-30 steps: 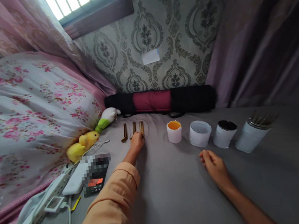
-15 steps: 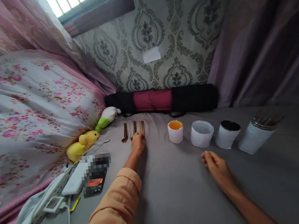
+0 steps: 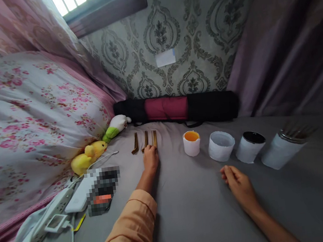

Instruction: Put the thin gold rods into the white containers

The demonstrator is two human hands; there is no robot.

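Note:
My left hand [image 3: 151,158], in an orange sleeve, reaches forward on the grey sheet, its fingertips closed on the near ends of thin gold-brown sticks [image 3: 153,138]. Two more such sticks [image 3: 135,143] lie just left of them. My right hand [image 3: 238,184] rests on the sheet with fingers curled and nothing seen in it. Beyond it stand a white cup with orange inside [image 3: 191,143], a wider white cup [image 3: 221,145], a white cup with black inside [image 3: 249,147] and a white holder full of dark utensils [image 3: 284,146].
A flowered pillow [image 3: 26,122] fills the left. Beside it lie a yellow plush duck [image 3: 87,156], a green-and-white plush [image 3: 115,127], a phone [image 3: 101,189], a power bank and a power strip [image 3: 31,241]. A black-and-red roll [image 3: 174,109] lies along the wallpapered wall.
My left hand has slid slightly back towards me along the sticks. The view has shifted a little; my right hand has stayed put.

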